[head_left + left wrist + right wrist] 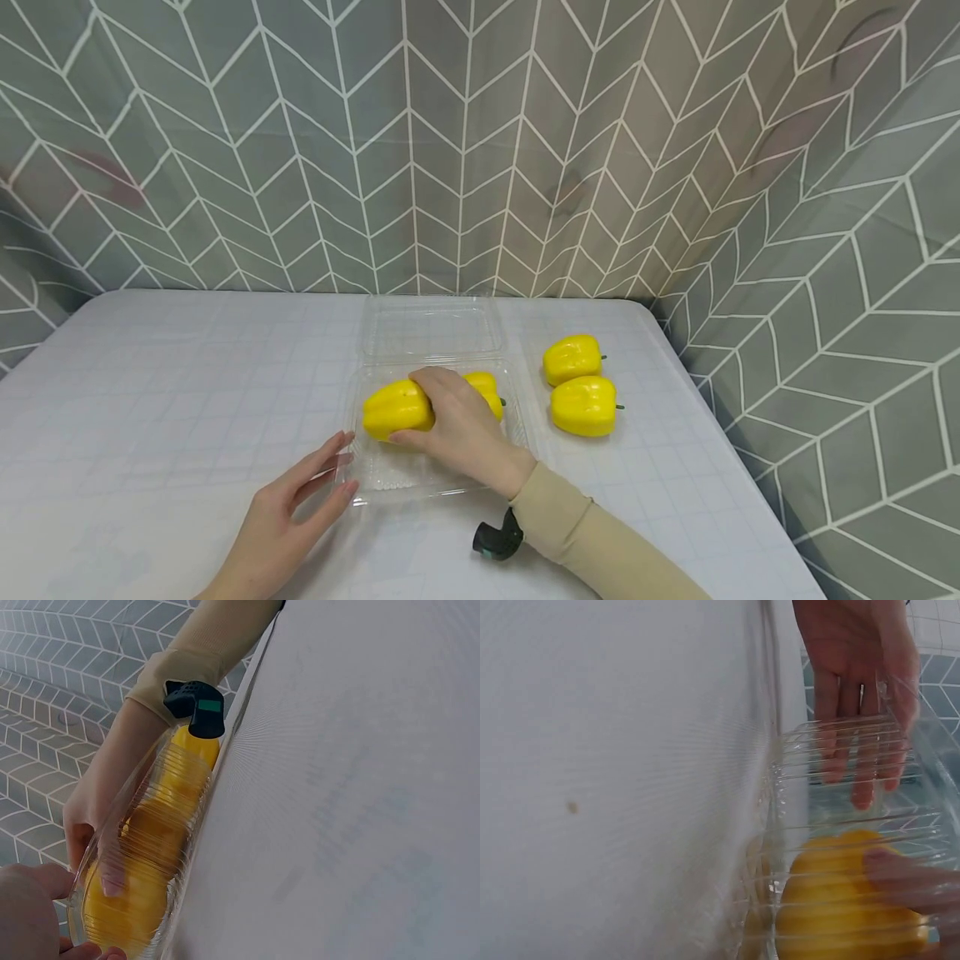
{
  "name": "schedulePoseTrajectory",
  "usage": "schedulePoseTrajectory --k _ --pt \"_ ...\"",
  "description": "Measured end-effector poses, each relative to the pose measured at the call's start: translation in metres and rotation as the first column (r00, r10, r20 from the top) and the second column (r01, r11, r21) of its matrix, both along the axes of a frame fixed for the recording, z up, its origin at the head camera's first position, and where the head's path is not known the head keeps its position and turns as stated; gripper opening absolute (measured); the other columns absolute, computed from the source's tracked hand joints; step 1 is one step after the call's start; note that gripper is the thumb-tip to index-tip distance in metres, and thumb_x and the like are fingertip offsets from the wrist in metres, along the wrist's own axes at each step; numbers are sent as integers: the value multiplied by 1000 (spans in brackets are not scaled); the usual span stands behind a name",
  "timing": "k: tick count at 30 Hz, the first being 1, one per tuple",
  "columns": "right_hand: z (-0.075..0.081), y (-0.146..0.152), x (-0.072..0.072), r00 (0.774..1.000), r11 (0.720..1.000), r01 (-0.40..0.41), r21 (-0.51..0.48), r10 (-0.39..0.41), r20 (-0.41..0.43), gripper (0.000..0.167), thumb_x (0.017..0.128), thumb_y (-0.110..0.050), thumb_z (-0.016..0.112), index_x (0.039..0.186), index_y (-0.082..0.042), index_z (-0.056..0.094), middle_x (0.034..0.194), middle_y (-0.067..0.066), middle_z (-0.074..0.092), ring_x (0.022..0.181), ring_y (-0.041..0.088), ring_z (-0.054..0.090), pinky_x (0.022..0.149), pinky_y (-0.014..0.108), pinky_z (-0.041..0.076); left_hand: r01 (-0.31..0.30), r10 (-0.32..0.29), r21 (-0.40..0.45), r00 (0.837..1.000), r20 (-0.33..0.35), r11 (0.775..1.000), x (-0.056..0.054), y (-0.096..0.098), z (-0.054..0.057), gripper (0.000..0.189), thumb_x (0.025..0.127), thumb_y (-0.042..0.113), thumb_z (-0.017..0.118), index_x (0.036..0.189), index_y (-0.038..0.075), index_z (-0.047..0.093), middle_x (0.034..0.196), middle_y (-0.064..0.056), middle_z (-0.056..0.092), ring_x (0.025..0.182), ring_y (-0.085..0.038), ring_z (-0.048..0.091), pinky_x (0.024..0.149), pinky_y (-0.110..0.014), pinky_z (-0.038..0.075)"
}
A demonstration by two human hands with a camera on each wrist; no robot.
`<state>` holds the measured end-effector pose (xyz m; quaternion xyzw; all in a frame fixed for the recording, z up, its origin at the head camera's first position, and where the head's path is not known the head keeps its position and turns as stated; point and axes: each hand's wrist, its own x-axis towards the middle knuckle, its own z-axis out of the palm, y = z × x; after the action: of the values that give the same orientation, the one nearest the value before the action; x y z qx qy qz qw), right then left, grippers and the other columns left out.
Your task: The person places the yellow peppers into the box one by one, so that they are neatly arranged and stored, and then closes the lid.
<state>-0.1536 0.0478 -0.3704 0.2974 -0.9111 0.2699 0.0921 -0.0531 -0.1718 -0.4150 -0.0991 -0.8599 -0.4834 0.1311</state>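
A clear plastic clamshell container [420, 482] lies on the table with its lid [432, 332] folded open toward the back. My right hand [468, 429] grips a yellow bell pepper [392, 410] in the left part of the base, thumb on the near side. Behind that hand, a second yellow bell pepper [484, 390] sits in the base, partly covered. At the container's left wall is my left hand [288, 504], its fingers stretched along the edge. Through the ribbed wall in the right wrist view, the gripped pepper [832, 900] shows beside the thumb.
Two more yellow bell peppers [573, 360] lie on the table to the right of the container, one in front of the other. A black wrist device [498, 537] hangs under the right sleeve. A patterned curtain [435, 150] stands behind the white table [187, 375].
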Motion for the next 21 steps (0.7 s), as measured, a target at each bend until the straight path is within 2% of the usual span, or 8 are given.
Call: schedulePoseTrajectory --k 8,13,21 --pt "-4 0 -1 997 999 -1 53 5 -82 70 78 -45 85 133 -8 58 132 5 61 126 21 56 112 34 46 -6 6 2 1000 13 1000 0 1 -1 58 92 17 74 146 13 52 141 0 60 113 8 60 95 -4 47" --pt "-2 0 -2 996 995 -1 98 10 -85 70 79 -42 83 134 -8 57 134 5 61 132 24 52 117 36 41 -11 11 -2 1000 17 1000 0 1 -1 57 93 18 73 146 13 52 141 0 60 113 9 59 95 -4 47" --pt "0 3 -4 997 995 -9 99 16 -70 68 80 -37 82 135 -7 56 135 6 60 132 23 51 117 35 42 -9 9 2 1000 16 1000 1 1 0 56 93 17 73 146 13 52 140 1 60 113 6 61 95 -4 47"
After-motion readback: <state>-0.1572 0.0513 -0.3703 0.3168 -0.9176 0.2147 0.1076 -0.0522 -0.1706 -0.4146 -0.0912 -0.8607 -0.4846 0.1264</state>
